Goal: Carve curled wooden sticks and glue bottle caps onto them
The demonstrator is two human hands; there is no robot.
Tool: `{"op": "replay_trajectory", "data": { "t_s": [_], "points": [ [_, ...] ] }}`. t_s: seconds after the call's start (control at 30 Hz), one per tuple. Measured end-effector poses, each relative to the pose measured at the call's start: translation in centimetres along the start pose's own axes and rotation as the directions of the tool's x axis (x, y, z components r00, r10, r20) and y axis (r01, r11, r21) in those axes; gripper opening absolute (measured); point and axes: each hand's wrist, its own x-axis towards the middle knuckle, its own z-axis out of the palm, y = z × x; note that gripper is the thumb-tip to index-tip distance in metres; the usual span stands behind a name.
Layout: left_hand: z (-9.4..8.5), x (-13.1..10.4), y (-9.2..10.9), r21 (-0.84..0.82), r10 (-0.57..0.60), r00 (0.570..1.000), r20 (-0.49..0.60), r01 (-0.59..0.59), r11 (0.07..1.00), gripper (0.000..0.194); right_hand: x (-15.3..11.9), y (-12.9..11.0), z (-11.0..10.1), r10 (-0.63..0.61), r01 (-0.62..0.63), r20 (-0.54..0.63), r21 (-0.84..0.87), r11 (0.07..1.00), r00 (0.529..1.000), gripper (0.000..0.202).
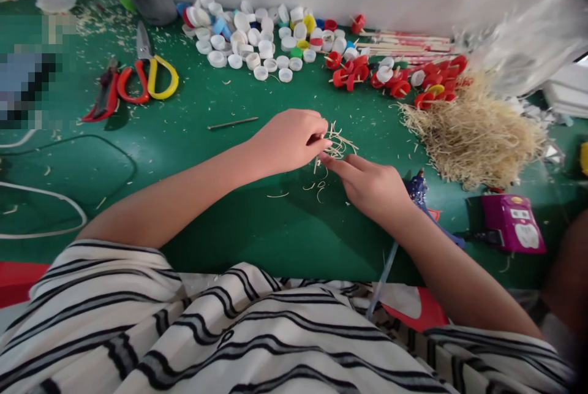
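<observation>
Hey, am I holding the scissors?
No, the scissors lie on the green table, apart from the left hand and the right hand.

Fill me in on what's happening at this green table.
A person in a black-and-white striped top works bare-handed at the green table. The left hand and right hand come close together at the fingertips, by a small tangle of thin, pale, curly strands; what either grip holds is too small to make out. A larger heap of pale strands lies off to the right, near red plastic caps with sticks. Mostly white round caps sit at the back, and scissors with red and yellow handles lie left.
</observation>
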Motion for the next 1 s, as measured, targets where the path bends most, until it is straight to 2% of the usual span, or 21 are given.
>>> {"op": "replay_trajectory", "data": {
  "t_s": [0.2,0.27,0.43,0.63,0.87,1.0],
  "points": [
    [-0.1,0.2,-0.4,0.004,-0.001,1.000,-0.002,0.001,1.000,0.033,-0.3,0.2,-0.5,-0.009,0.002,0.032,0.201,0.980,0.999,0.054],
    [0.0,0.2,-0.4,0.010,-0.010,1.000,-0.001,0.010,1.000,0.035,-0.4,0.0,-0.5,-0.007,-0.005,0.072,0.174,0.985,0.997,0.054],
    [0.5,-0.2,-0.4,0.016,0.005,0.995,0.103,-0.007,1.000,0.037,-0.7,-0.6,-0.2,-0.025,0.029,0.204,-0.018,0.999,0.979,0.060],
    [0.7,-0.2,-0.6,0.025,0.048,0.990,0.131,-0.051,0.998,0.033,-0.9,-0.9,-1.4,0.004,0.000,0.258,-0.013,1.000,0.966,0.058],
    [1.9,-0.4,0.8,0.123,0.208,0.968,0.139,-0.225,0.967,0.031,-1.1,-0.9,-2.8,0.011,-0.005,0.352,-0.018,1.000,0.936,0.064],
    [1.8,-0.5,2.1,0.208,0.276,0.939,0.204,-0.317,0.925,0.030,-0.9,-1.0,-2.8,0.011,0.010,0.370,-0.056,0.998,0.929,0.067]
  ]
}}
